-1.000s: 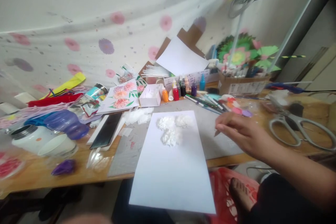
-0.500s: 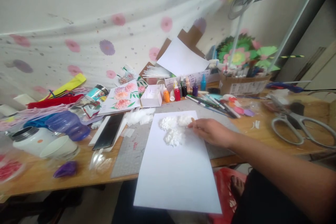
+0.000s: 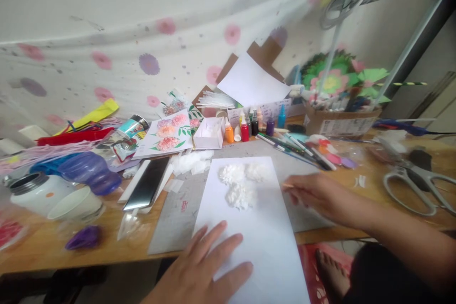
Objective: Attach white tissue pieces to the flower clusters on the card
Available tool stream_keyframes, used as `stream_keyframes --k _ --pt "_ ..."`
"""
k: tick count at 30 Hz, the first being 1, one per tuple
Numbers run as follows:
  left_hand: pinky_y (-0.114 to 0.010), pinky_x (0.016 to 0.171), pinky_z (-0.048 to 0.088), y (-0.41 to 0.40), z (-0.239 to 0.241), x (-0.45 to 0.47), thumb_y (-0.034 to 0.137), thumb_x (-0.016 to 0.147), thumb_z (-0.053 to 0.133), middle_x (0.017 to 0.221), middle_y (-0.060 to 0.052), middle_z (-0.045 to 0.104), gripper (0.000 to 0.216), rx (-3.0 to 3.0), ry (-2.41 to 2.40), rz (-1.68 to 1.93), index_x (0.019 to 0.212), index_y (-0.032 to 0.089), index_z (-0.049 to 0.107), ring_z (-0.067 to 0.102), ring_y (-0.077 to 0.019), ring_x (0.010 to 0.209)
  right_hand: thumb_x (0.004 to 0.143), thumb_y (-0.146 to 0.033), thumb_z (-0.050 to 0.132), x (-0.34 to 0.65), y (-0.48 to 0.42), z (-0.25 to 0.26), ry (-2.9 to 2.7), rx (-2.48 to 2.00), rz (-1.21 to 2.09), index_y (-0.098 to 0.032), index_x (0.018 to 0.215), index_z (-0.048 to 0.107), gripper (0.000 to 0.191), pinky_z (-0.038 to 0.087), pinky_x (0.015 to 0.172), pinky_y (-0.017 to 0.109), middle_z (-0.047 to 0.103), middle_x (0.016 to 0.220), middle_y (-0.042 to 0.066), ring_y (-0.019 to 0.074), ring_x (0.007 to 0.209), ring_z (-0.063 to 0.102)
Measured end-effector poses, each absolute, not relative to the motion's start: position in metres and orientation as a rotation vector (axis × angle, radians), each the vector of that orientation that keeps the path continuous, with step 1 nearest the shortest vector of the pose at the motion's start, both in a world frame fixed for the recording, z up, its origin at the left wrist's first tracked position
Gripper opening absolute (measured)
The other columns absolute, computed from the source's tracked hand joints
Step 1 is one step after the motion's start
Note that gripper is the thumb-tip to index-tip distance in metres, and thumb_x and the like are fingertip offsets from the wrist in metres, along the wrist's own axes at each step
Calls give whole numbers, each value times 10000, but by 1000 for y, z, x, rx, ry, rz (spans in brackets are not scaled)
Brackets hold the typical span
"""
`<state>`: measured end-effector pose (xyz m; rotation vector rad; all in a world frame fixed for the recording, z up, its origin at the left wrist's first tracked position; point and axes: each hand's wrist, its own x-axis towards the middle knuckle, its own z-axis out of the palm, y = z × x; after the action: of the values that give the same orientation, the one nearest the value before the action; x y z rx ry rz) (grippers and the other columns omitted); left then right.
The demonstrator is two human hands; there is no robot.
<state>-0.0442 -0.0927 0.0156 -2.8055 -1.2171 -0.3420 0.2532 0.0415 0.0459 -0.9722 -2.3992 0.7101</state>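
Observation:
A white paper sheet (image 3: 263, 242) carries three clumps of white crumpled bits (image 3: 241, 194) near its far end. Over the sheet's near left part is my left hand (image 3: 210, 266), open, its fingers spread. Whether it presses on the paper I cannot tell. To the right of the clumps, just past the sheet's edge, my right hand (image 3: 313, 194) is closed on a thin tan stick, of which only a short end (image 3: 288, 185) shows. A grey cutting mat (image 3: 167, 228) lies under the sheet, which overhangs the table's front edge.
Torn white scraps (image 3: 194, 164) and a phone (image 3: 147, 184) lie left of the sheet. Behind stand small paint bottles (image 3: 244, 130), a white box (image 3: 210, 135) and a flower picture (image 3: 164, 133). Brushes and pens (image 3: 299, 149) lie right, with large scissors (image 3: 416, 180) beyond.
My right hand has drawn back from the far right clump toward the right and nearer me, keeping the stick. My left hand has come into view over the paper. The view has shifted slightly.

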Motion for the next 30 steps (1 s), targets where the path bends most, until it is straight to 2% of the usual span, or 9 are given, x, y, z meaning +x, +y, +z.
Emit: stream_keyframes --k 3,7,9,12,14,19,23,27,30 --pt "-534 1033 371 -81 -8 -59 146 790 599 1424 3 434 570 -2664 -1229 -199 1280 403 461 321 -306 1347 895 -197 461 261 32 40 -2425 -964 707 -224 881 676 217 498 608 244 701 770 40 169 663 638" --pt "-383 1044 421 -74 -37 -68 216 863 456 1373 -37 499 447 -2643 -1040 -377 1310 227 472 329 -248 1348 893 -201 472 268 27 34 -2524 -1029 756 -257 1019 672 243 532 736 297 716 958 52 219 835 677" --pt "-335 1031 443 -70 -49 -62 179 891 358 1320 -50 553 433 -2566 -1022 -493 1309 175 472 375 -218 1324 913 -230 444 270 26 34 -2547 -1063 790 -281 1106 647 285 536 777 306 706 1017 42 221 884 678" --pt "-329 967 501 -64 -55 -46 89 870 310 1259 -64 601 451 -2429 -1086 -567 1281 149 489 473 -216 1249 946 -253 386 272 26 32 -2507 -1078 888 -301 1184 613 333 558 670 256 720 797 5 183 709 692" --pt "-343 919 532 -59 -50 -33 93 854 356 1247 -80 608 426 -2433 -1123 -500 1250 142 508 522 -238 1199 944 -242 386 272 27 27 -2436 -1063 940 -295 1188 618 341 557 620 240 707 717 -6 175 654 683" --pt "-374 923 522 -45 -23 -12 160 836 453 1274 -119 580 393 -2579 -1291 -285 1223 142 513 529 -272 1186 881 -305 471 273 41 10 -2258 -1285 934 -230 1107 680 317 547 707 296 721 953 43 226 811 679" --pt "-394 916 515 -32 -17 -5 153 846 440 1271 -132 577 363 -2623 -1334 -284 1198 133 526 522 -281 1187 779 -289 540 274 56 4 -2159 -1536 1007 -207 1006 721 302 518 686 279 721 839 28 232 777 662" --pt "-394 901 525 -22 -23 -4 186 875 433 1258 -135 585 325 -2570 -1283 -333 1177 139 545 527 -285 1183 718 -253 556 275 67 -1 -2135 -1541 1071 -195 967 722 305 489 732 268 713 871 31 237 832 644" --pt "-351 867 544 -19 -28 -9 218 897 435 1218 -99 621 287 -2476 -1154 -326 1147 166 568 568 -266 1138 698 -232 537 274 70 -1 -2159 -1567 1120 -187 942 706 300 468 696 253 695 847 32 224 807 632"
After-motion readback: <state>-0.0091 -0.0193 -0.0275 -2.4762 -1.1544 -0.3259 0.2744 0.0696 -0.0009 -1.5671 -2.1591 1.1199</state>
